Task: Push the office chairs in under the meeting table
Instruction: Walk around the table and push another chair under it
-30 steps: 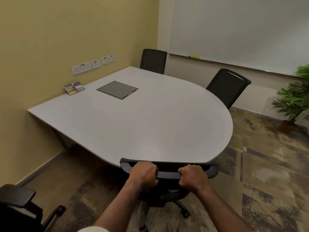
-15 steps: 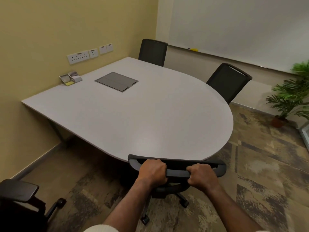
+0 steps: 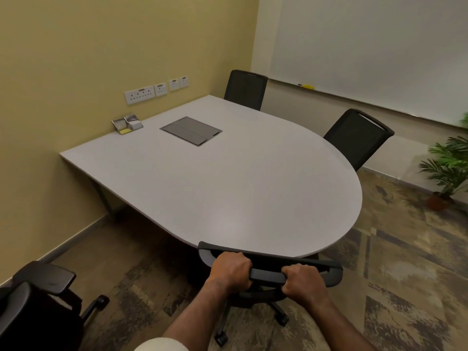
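A black office chair stands at the near rounded edge of the white meeting table, its seat hidden under the tabletop. My left hand and my right hand both grip the top bar of its backrest. Two more black chairs are tucked against the table: one at the far end and one on the right side. Another black chair stands away from the table at the bottom left, with only its armrest, seat and one caster showing.
A grey cable hatch and a small card holder sit on the tabletop. The yellow wall with sockets bounds the left. A whiteboard is behind, and a potted plant stands on the carpet at right.
The chair has rolled slightly further in towards the table with both hands still on its backrest. My view has shifted to the left, so the table sits more to the right.
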